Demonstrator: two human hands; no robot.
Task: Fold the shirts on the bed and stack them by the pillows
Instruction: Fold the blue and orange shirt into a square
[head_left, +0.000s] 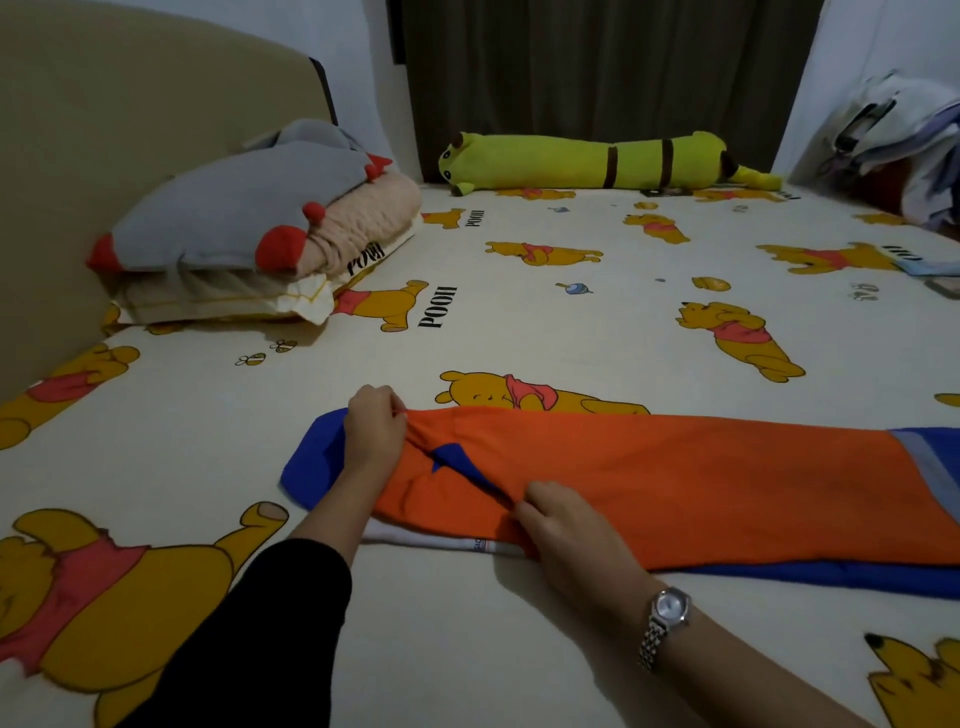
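An orange and blue shirt lies lengthwise across the near part of the bed, folded into a long strip with its blue collar end at the left. My left hand pinches the orange fabric at the far edge near the collar. At the near edge of the strip, my right hand, with a silver watch on its wrist, pinches the orange cloth. The pillows are stacked at the far left against the headboard.
A long green plush toy lies along the far edge by the dark curtain. A pile of clothes sits at the far right. A tan headboard runs along the left side. A small object lies at the right edge.
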